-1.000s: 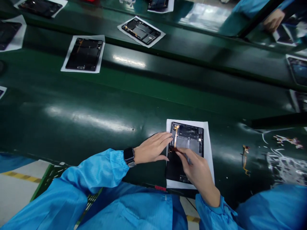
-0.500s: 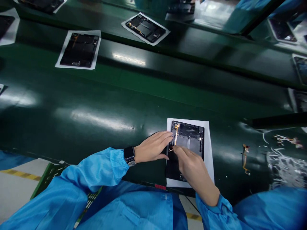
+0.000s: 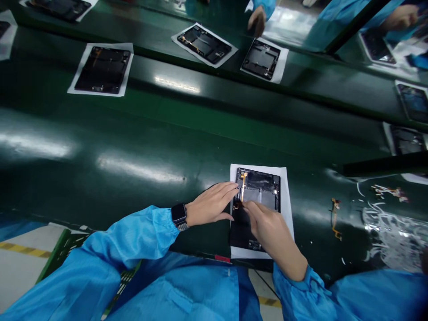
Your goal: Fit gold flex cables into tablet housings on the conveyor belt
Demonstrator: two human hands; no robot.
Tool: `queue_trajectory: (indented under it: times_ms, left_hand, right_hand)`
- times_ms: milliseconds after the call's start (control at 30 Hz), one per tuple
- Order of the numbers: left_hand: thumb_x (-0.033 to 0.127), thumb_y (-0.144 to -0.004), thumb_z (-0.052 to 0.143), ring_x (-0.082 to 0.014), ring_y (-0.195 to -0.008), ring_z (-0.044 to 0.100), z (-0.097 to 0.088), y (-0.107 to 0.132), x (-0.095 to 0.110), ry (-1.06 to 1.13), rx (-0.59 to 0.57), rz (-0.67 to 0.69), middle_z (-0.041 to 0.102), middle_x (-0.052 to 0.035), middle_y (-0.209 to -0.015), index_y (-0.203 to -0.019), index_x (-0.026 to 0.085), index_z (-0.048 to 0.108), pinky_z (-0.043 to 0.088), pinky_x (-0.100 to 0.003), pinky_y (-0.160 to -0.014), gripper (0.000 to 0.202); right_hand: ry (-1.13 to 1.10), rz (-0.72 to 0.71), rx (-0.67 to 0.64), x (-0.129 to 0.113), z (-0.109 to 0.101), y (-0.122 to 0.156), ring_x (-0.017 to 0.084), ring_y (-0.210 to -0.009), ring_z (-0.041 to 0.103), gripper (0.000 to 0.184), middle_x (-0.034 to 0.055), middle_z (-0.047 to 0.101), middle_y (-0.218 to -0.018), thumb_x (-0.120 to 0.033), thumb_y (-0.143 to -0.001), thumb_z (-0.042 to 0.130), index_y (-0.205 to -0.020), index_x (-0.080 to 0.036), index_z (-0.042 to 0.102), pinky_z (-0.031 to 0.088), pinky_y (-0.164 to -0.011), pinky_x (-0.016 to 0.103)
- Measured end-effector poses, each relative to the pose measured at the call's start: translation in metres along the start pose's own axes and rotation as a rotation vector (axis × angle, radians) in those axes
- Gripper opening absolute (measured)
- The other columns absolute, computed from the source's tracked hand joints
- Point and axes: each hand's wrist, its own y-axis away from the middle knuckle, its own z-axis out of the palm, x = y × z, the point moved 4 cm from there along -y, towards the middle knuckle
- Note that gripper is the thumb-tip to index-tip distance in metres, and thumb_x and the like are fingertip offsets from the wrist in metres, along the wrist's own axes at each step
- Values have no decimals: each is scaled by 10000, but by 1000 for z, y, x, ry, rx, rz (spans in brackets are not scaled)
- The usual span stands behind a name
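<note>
A dark tablet housing (image 3: 256, 178) with its inside facing up lies on a white sheet (image 3: 289, 214) in front of me. Along its left side runs an orange flex cable (image 3: 243, 189). My left hand (image 3: 212, 203) reaches in from the left, fingers stretched out flat, fingertips resting on the housing's left edge near the cable. Over the housing's middle, my right hand (image 3: 270, 227) is closed, thumb and index finger pinched together at the cable's lower end. What lies between those fingertips is hidden.
To the right lie a loose flex cable (image 3: 335, 218), more cables (image 3: 389, 192) and a pile of clear plastic strips (image 3: 394, 236). Other tablet housings sit on sheets across the green bench, including one at left (image 3: 103, 70). A co-worker's hand (image 3: 257, 20) is at the far side.
Both my hands stay at the housing; my right fingertips have shifted only slightly. At the far side, another housing on its sheet now lies in plain view near a co-worker's hand.
</note>
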Motion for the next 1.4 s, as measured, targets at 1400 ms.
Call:
queue_trajectory:
  times_ms: [1400]
  left_hand:
    - [241, -946, 532, -212, -961, 656, -74, -174, -110, -472, -142, -504, 695, -51, -985, -1056, 216, 653, 494, -311, -820, 165]
  right_hand:
    - [-471, 1147, 600, 288, 3, 106, 242, -571, 513, 91, 92, 610, -624, -306, -671, 615, -602, -252, 594, 331, -566, 363]
